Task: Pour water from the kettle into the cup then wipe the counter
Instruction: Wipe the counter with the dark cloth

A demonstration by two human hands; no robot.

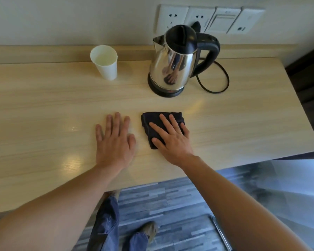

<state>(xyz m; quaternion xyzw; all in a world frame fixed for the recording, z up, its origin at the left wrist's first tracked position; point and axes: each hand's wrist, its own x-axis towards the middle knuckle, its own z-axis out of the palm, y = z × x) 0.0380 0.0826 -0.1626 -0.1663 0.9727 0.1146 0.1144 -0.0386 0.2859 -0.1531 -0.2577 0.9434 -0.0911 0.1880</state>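
Kettle (172,69) upright, spout pointing left toward cup (105,62); handle right.

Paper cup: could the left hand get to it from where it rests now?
Probably yes. The left hand lies flat on the counter, and only bare wood separates it from the paper cup; kettle stands off right.

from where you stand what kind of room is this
Probably a hotel room or small flat's tea corner, not a full kitchen. A narrow pale wood counter holds only an electric kettle and a paper cup, beneath a row of wall sockets.
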